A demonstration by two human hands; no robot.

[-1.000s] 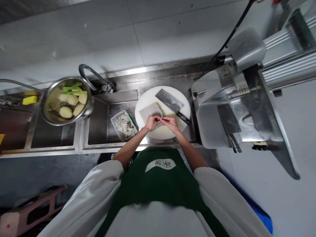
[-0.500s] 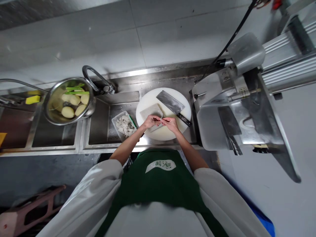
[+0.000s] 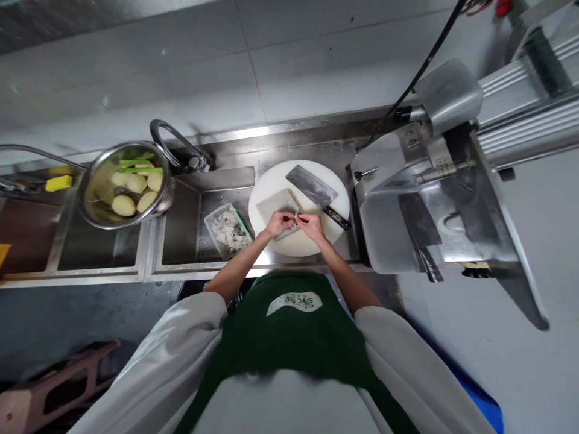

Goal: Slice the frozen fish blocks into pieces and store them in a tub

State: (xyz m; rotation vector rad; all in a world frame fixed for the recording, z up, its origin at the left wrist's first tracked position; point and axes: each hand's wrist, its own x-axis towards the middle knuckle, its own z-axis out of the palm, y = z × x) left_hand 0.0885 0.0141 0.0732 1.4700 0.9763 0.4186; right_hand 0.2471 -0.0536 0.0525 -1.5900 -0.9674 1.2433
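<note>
My left hand (image 3: 281,223) and my right hand (image 3: 312,225) meet over a round white cutting board (image 3: 266,178). Their closed fingertips pinch a small whitish piece (image 3: 296,218) between them; its exact shape is too small to tell. Beneath the hands lies a pale square slab or tray (image 3: 277,205). A cleaver (image 3: 312,185) with a black handle rests flat on the board, behind and to the right. Left of the board, a clear plastic container (image 3: 228,231) holds many whitish-grey pieces, with a green strip along its right side.
At the left, a steel bowl (image 3: 93,213) holds several peeled potatoes and green stalks, beside a curved faucet (image 3: 170,128). A sink basin (image 3: 181,226) lies behind the container. On the right stands a metal slicer (image 3: 389,241) with a second cleaver (image 3: 420,220) on it.
My fingertips have shifted slightly around the small piece, and the hands are a little closer together. The board, cleaver and container have not moved.
</note>
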